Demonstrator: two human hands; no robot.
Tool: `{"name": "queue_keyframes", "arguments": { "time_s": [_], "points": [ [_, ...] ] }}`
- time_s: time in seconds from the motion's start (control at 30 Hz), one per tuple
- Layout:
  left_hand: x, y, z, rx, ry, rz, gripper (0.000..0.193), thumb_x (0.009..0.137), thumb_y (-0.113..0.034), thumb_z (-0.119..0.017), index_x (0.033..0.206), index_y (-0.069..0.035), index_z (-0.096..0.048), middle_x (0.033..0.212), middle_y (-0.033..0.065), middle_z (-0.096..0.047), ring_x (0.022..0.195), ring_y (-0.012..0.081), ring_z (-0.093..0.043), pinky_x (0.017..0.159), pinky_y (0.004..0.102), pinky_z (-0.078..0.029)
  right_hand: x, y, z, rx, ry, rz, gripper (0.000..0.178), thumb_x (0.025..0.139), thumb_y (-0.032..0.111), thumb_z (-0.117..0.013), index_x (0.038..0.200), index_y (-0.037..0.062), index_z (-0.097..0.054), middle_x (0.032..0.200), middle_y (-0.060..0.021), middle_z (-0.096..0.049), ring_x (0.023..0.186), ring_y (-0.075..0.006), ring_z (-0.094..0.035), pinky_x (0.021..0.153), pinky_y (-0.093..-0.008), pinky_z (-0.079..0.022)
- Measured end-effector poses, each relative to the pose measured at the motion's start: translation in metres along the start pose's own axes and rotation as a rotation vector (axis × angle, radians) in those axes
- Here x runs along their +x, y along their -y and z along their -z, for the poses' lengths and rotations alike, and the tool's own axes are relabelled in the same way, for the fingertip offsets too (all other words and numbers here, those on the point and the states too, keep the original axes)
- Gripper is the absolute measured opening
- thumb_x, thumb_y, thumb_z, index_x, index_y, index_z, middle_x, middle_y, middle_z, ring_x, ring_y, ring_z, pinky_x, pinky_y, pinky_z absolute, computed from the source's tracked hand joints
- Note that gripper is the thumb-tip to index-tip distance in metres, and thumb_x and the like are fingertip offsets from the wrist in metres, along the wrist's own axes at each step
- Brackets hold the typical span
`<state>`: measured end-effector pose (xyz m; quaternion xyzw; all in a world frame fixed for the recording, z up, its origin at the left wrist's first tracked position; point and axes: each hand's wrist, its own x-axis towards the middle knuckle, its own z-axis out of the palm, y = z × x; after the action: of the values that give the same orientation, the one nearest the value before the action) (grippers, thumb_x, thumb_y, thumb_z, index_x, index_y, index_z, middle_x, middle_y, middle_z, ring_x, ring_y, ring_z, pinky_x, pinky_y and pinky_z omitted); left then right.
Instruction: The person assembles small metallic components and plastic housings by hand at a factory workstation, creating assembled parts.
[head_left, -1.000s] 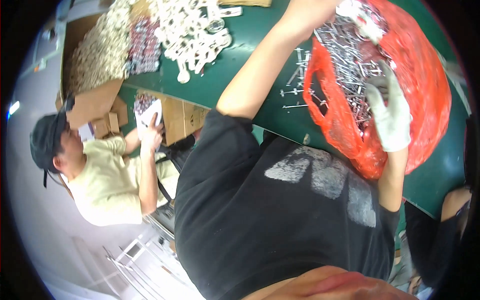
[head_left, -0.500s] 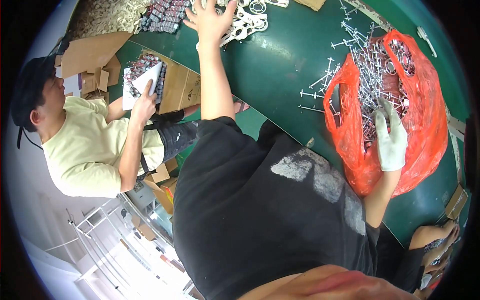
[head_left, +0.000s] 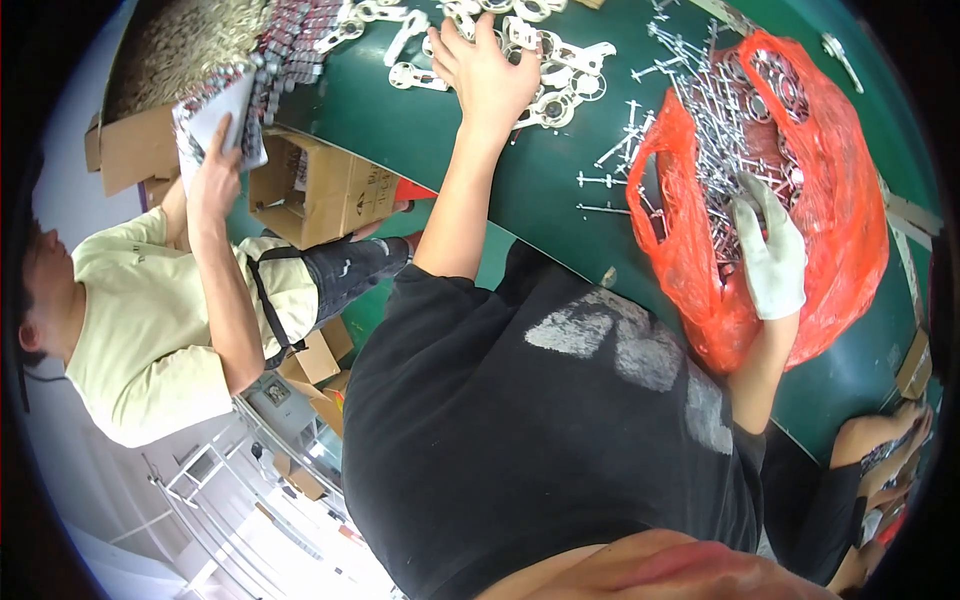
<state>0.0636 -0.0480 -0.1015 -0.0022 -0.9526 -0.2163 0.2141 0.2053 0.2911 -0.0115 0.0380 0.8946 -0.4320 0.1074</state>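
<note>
Nearest, the table (head_left: 560,195) edge passes just in front of the dark shirt. The right hand (head_left: 772,255), gloved, reaches into the red plastic bag (head_left: 840,240), its fingers extended among the metal rods (head_left: 715,150); I cannot tell whether they pinch one. The bag's loose handle loops stand up beside that hand and could snag it. Rods spill past the bag's left side, but bare green surface lies between them and the white plastic parts (head_left: 575,85) — open room for the left hand (head_left: 490,85) to cross. That bare hand has left the bag and is now over those parts, fingers spread, unclenched — so both kinds are within reach. Farther left, a co-worker's hand (head_left: 215,185) has lifted a white sheet (head_left: 222,115) toward the table.
</note>
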Motion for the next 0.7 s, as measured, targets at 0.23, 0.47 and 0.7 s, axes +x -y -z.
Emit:
{"name": "queue_keyframes", "arguments": {
  "time_s": [0.23,0.47,0.7],
  "points": [
    [-0.009,-0.049,0.010,0.147,-0.034,-0.139,0.038,0.084,-0.021,-0.069,0.122,-0.023,-0.072,0.143,0.0173,-0.047,0.136,0.0482,-0.033,0.113,0.0648,-0.016,-0.001,-0.003,0.001,0.028,-0.043,-0.013,0.038,0.099,0.020,-0.065,0.134,0.0065,-0.064,0.104,-0.0128,-0.074,0.098,-0.0215,-0.071,0.091,-0.0328,-0.053],
    [0.003,-0.108,0.042,-0.212,-0.046,-0.391,0.053,0.071,-0.003,-0.071,0.121,-0.019,-0.073,0.104,0.0061,-0.061,0.105,0.0271,-0.054,0.087,0.0439,-0.040,-0.006,-0.005,0.011,0.441,-0.094,-0.023,0.034,0.103,0.023,-0.058,0.130,0.0024,-0.065,0.097,-0.0107,-0.072,0.090,-0.0188,-0.069,0.083,-0.0313,-0.053],
    [-0.039,-0.213,0.017,-0.741,0.110,-0.924,0.035,0.068,-0.006,-0.074,0.102,-0.013,-0.075,0.093,0.0016,-0.062,0.084,0.0239,-0.063,0.073,0.0364,-0.050,-0.011,-0.026,0.009,0.980,-0.147,-0.157,0.033,0.107,0.033,-0.052,0.114,0.0037,-0.064,0.089,0.0003,-0.064,0.075,-0.0060,-0.056,0.064,-0.0208,-0.042]
  ]
}}
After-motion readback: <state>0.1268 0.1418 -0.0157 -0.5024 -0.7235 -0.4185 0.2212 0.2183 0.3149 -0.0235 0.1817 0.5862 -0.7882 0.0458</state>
